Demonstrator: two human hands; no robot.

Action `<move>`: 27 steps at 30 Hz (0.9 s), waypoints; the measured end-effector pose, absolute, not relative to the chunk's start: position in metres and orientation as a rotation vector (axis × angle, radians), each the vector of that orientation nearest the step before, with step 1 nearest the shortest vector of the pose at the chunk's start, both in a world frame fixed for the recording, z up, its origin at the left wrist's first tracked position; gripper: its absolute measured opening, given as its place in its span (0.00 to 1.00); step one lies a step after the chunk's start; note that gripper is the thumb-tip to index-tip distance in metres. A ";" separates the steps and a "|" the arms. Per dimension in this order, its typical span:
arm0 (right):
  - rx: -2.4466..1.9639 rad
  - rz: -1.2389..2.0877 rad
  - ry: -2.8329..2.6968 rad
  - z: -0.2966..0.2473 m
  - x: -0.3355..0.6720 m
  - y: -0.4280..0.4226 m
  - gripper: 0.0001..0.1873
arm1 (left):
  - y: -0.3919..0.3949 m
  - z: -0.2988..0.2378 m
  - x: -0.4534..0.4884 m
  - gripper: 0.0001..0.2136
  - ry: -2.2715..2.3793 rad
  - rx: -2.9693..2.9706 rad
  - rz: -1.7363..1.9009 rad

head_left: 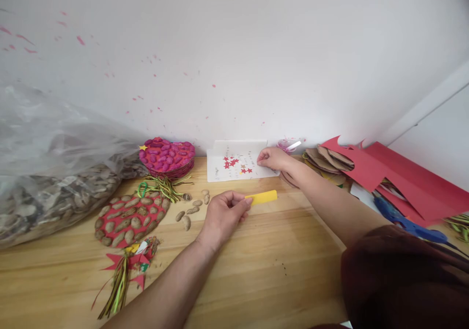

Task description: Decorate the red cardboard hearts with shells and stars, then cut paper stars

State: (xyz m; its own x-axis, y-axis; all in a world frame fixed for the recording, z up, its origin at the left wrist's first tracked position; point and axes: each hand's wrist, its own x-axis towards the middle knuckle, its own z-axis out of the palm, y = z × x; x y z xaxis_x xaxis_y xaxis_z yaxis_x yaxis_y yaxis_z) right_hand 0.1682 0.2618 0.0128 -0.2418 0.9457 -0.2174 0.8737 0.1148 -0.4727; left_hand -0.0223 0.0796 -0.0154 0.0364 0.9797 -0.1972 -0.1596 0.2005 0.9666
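Note:
Low over the wooden table, my left hand [226,210] pinches a strip of yellow paper [264,197] between thumb and fingers. Farther back, my right hand [271,158] is closed at the right side of a white sheet [216,171] with handwriting on it. Whether those fingers hold anything small is hidden. On the sheet lie several little red paper stars [230,162], along with a few yellowish ones. Loose peanuts [187,222] are scattered to the left of my left hand.
At left, a red disc covered with peanuts [135,222] lies by paper scraps and a tassel [119,282]. Behind it are a pink-painted round piece [168,154] and a large plastic bag [66,187]. Red card [414,177], cardboard discs [326,159] and a blue tool [414,227] are right.

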 end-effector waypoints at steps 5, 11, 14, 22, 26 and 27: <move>-1.812 0.810 -2.142 0.016 0.169 0.250 0.17 | 0.080 -0.015 -0.022 0.15 1.151 0.925 1.142; -1.608 0.771 -2.016 0.032 0.171 0.205 0.08 | 0.082 -0.018 -0.021 0.15 1.154 0.836 1.152; -1.473 0.779 -2.039 0.041 0.167 0.164 0.06 | 0.081 -0.018 -0.021 0.15 1.144 0.819 1.169; -1.192 0.515 -2.177 0.034 0.147 0.103 0.03 | 0.073 -0.010 -0.021 0.17 1.048 0.777 1.154; -1.233 0.600 -2.143 0.030 0.148 0.106 0.02 | 0.073 -0.008 -0.021 0.17 1.037 0.744 1.139; -1.240 0.619 -2.134 0.030 0.148 0.107 0.02 | 0.074 -0.008 -0.021 0.17 1.037 0.742 1.135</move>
